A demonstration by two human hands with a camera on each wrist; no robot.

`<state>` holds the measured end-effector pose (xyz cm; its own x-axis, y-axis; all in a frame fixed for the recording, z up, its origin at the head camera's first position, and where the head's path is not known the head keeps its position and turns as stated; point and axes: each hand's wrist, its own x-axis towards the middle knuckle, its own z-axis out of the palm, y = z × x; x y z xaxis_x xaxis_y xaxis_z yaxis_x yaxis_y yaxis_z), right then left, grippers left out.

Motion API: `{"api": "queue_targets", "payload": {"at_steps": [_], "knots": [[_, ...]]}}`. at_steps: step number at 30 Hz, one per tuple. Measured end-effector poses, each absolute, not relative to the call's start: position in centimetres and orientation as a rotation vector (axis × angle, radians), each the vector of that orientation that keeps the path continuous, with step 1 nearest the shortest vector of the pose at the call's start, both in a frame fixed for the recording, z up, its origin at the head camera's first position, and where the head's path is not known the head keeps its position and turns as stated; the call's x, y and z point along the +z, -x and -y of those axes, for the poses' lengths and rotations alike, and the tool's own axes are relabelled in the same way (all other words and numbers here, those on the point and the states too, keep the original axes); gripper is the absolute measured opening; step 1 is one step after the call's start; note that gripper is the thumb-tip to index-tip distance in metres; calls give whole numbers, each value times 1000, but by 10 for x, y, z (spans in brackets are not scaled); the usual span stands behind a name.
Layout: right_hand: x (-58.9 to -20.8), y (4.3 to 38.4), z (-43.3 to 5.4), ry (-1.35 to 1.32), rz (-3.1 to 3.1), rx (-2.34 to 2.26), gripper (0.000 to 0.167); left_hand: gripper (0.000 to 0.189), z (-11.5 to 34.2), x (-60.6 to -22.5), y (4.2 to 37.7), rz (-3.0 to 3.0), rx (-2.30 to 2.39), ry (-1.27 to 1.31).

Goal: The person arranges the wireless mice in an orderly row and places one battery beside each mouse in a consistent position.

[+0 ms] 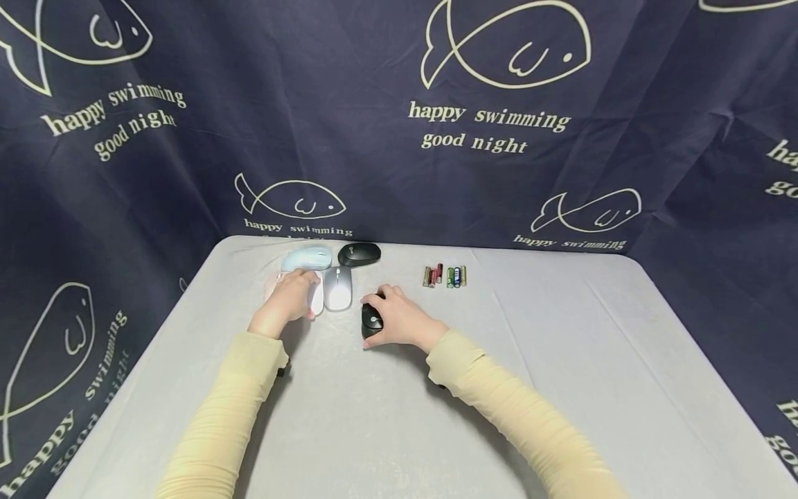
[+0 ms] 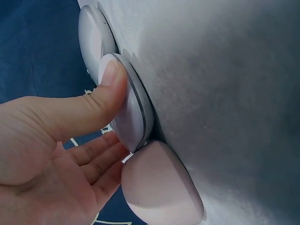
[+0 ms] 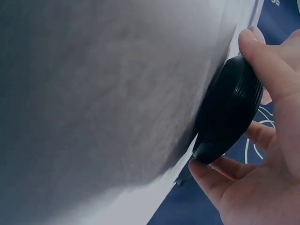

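Note:
My left hand (image 1: 290, 294) grips a white computer mouse (image 1: 317, 295), thumb on its near end and fingers round the far side. In the left wrist view, a pink mouse (image 2: 159, 183) sits right against the white one, mostly covered by the hand in the head view. Right of the white mouse lies a grey mouse (image 1: 339, 289). With thumb and fingers at opposite ends, my right hand (image 1: 399, 319) holds a black mouse (image 1: 372, 319) close over the table, apart from the others. The right wrist view shows this black mouse's ridged side (image 3: 239, 93).
Behind the left hand lie a light blue mouse (image 1: 307, 258) and another black mouse (image 1: 359, 254). Farther right, two small groups of batteries (image 1: 433, 276) lie on the pale tabletop (image 1: 561, 333). A dark blue curtain (image 1: 386, 180) with fish drawings hangs behind the table and at both sides.

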<state>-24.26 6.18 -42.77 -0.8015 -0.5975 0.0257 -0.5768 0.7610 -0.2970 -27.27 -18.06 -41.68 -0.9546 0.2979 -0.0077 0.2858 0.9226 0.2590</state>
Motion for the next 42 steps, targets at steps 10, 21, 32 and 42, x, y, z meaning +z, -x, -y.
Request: {"api": "queue_targets", "payload": {"at_steps": [10,21,32,42], "knots": [[-432,243,-61,930,-2860,-469,82,75,179,-416,274,-3026,386,-461],[-434,243,-60,940,-2847,-484,83,74,179,-412,272,-3016,369,-438],[-434,243,-61,937,-2845,-489,83,74,179,-414,272,-3021,369,-445],[-431,243,-62,951,-2799,-538,82,73,179,-412,270,-3033,374,-454]]}}
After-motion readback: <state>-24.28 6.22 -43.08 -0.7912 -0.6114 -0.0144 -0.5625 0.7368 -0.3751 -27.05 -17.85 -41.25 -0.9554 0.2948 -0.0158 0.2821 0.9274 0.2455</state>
